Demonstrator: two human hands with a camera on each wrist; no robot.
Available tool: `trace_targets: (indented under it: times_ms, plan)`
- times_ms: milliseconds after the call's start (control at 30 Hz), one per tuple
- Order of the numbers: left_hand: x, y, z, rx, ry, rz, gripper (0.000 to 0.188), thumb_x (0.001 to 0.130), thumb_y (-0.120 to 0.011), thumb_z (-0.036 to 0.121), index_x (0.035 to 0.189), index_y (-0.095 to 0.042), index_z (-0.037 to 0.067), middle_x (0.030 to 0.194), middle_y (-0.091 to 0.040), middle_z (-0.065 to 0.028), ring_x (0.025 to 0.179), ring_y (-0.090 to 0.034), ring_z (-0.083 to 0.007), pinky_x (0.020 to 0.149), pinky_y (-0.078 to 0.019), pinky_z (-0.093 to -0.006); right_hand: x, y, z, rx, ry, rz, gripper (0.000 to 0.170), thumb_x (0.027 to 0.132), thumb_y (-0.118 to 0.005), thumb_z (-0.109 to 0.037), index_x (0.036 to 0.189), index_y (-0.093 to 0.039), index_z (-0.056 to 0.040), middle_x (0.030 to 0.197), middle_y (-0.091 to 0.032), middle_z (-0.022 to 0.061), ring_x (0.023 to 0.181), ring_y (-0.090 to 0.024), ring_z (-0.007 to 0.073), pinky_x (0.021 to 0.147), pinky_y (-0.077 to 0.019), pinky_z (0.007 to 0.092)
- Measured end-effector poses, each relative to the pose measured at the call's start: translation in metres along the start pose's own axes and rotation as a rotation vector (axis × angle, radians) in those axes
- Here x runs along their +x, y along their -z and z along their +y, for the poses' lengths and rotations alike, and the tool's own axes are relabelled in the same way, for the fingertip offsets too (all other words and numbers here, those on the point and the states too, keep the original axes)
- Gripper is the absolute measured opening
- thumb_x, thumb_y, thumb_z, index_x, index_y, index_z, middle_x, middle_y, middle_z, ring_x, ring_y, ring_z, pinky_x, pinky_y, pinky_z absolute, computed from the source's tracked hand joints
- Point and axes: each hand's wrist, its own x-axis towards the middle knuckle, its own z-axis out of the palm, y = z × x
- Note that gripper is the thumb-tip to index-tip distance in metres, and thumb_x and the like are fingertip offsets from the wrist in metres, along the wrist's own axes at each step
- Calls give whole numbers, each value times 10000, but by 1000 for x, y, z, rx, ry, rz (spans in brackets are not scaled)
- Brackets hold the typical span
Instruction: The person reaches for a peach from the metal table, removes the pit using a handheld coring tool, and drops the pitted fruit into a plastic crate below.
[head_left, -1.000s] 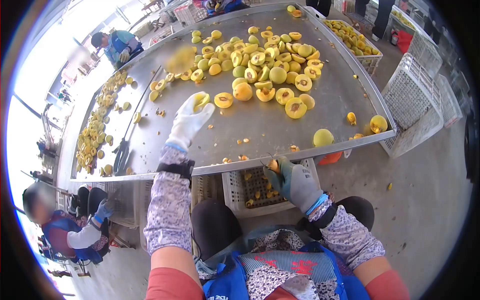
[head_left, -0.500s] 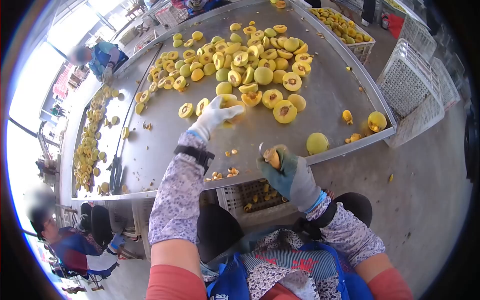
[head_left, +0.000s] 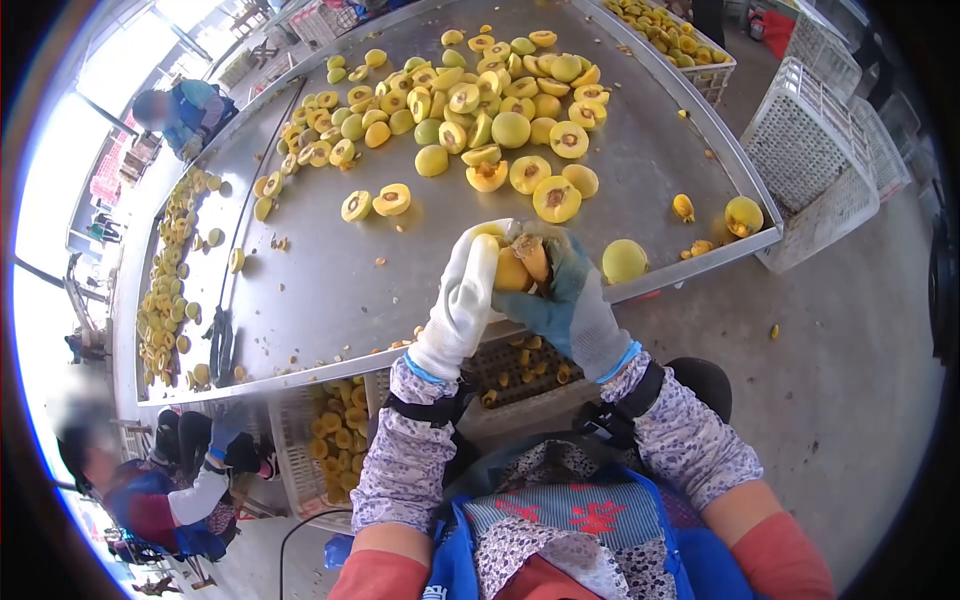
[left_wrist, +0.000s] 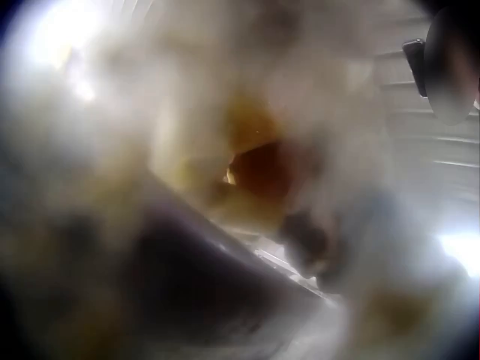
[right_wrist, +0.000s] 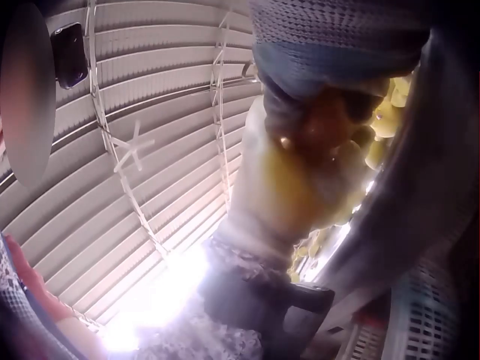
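Observation:
In front of my chest, close over the near edge of the metal table (head_left: 330, 290), both gloved hands meet. My left hand (head_left: 460, 305), in a white glove, grips a yellow peach (head_left: 510, 273). The grey-green glove of my right hand (head_left: 578, 305) closes round a small tan-handled tool (head_left: 532, 257) against that peach; the tool's metal tip is hidden. Two halved peaches (head_left: 391, 199) lie beyond the left hand, cut faces up. A whole greenish peach (head_left: 625, 261) sits right of the right hand. The left wrist view is mostly blurred.
A pile of cut peaches (head_left: 465, 97) covers the table's far middle, with more along its left side. Dark-handled pliers-like tool (head_left: 221, 340) lies at left. Below the edge stand crates (head_left: 325, 440); white crates (head_left: 810, 150) stand at right. Other people sit at left.
My left hand picked up a peach from the table and brought it right and toward me to the right hand. The right hand rose slightly to meet it.

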Motion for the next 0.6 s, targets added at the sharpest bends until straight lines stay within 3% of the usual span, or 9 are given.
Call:
trace_targets:
  times_ms: [100,167,200,267,300,367,467,500,600]
  plan:
    - [-4,-4,2,156,-147,47,428,1074,-348,348,1278,-534,21,1174,-596,-87,1063,-586,-171,957,-468,-313,-2,-1,7,101,34,32,514,804,-815,-116,1230,-541,-27,1183,-610,87,1076,-618,192,899,-529,322]
    - [-6,-7,4,91,-160,105,406,1073,-347,334,1247,-544,23,1164,-599,-93,1053,-590,-178,953,-474,-323,-2,4,8,-356,74,21,594,773,-846,-256,1232,-534,-42,1139,-620,117,1059,-633,236,869,-525,350]
    - [-7,-8,3,88,-162,102,406,1073,-347,334,1247,-544,23,1164,-599,-93,1053,-590,-178,953,-474,-323,-3,5,14,-359,76,24,594,773,-846,-256,1232,-534,-42,1139,-620,117,1059,-633,236,869,-525,350]
    - [-9,-9,1,182,-179,177,403,1072,-359,333,1255,-542,24,1167,-604,-101,1053,-592,-185,953,-475,-335,-6,5,26,-250,-28,2,646,820,-823,-179,1362,-493,-58,1271,-581,44,1128,-568,131,946,-512,287]
    - [-10,-12,1,181,-182,175,403,1072,-359,333,1255,-542,24,1167,-604,-101,1053,-592,-185,953,-475,-335,-7,4,29,-252,-26,4,646,820,-823,-179,1362,-493,-58,1271,-581,44,1128,-568,131,946,-512,287]
    - [-12,-19,3,197,-274,296,272,962,-502,96,1187,-589,-30,1125,-608,-167,1005,-614,-283,876,-505,-355,-8,-1,26,-275,-91,41,644,829,-811,-165,1375,-485,-62,1295,-575,41,1141,-566,128,948,-510,287]
    - [-12,-25,4,152,-333,368,279,912,-559,43,1178,-582,-39,1127,-611,-188,1002,-618,-321,875,-516,-371,-9,-1,15,-222,-124,10,645,837,-802,-151,1385,-474,-62,1291,-574,39,1134,-566,128,951,-508,284]
    - [-12,-23,2,152,-337,370,279,912,-559,43,1178,-582,-39,1127,-611,-188,1002,-618,-321,875,-516,-371,-7,-1,14,-223,-121,8,645,837,-802,-151,1385,-474,-62,1291,-574,39,1134,-566,128,951,-508,284]
    - [-12,-17,-3,150,-349,300,375,1063,-413,295,1291,-528,19,1203,-599,-99,1093,-581,-192,976,-465,-331,-4,0,10,-265,-60,-6,634,827,-808,-142,1365,-485,-58,1273,-576,41,1118,-566,132,950,-508,288]
